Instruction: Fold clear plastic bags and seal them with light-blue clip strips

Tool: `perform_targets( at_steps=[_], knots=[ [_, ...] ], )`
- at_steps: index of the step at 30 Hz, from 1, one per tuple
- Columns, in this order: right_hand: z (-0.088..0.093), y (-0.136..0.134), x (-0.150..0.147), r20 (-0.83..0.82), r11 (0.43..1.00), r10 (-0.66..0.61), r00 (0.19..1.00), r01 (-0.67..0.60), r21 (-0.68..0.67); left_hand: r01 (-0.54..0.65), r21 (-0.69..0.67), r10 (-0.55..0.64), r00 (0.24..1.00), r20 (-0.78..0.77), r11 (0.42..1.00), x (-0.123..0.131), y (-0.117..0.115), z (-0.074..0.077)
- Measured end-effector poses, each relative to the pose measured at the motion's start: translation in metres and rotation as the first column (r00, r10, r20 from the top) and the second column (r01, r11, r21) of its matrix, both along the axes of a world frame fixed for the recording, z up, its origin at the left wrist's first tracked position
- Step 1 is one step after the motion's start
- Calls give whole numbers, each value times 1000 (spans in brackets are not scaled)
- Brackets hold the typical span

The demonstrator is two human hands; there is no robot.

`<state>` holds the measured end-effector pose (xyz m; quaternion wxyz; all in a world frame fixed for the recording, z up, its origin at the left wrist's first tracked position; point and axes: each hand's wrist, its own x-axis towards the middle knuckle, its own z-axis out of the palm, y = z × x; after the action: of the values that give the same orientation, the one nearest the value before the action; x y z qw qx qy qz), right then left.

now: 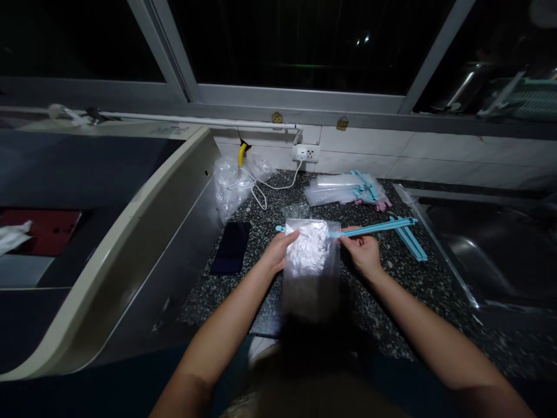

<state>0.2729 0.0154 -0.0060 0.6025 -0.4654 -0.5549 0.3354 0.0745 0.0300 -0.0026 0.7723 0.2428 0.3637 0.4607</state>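
Note:
A clear plastic bag [311, 261] hangs between my hands over the speckled counter [270, 307]. My left hand [278, 249] pinches the bag's upper left edge, thumb on top. A light blue strip clip [374, 227] lies along the bag's top, its left tip poking out beyond my left fingers. My right hand [363, 252] grips the clip at the bag's upper right corner. Farther right on the counter rest more blue strips [411, 242]. Behind, a pile of plastic bags [335, 190] has blue clips and small pink pieces on it.
A dark phone [231, 248] lies left of my hands. Beyond it are crumpled plastic [228, 188] and a white cable [278, 187] running to a wall socket [306, 153]. A metal sink [491, 249] is at the right, a large cream-edged appliance [130, 232] at the left.

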Motion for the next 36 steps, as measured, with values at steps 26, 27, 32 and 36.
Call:
perform_targets(
  at_steps=[26,27,32,36],
  knots=[
    [3,-7,10,733,870,-207,648,-220,440,-3,136,32,977,-212,991,2,-1,-2],
    [2,-7,10,751,864,-221,622,-233,447,-5,176,45,973,-225,984,3,-1,-3],
    [-2,-4,10,809,849,-276,518,-263,458,24,325,71,958,-277,945,2,-1,-1],
    [-3,-2,10,833,857,-272,481,-274,438,38,351,75,951,-301,936,2,-2,1]
  ],
)
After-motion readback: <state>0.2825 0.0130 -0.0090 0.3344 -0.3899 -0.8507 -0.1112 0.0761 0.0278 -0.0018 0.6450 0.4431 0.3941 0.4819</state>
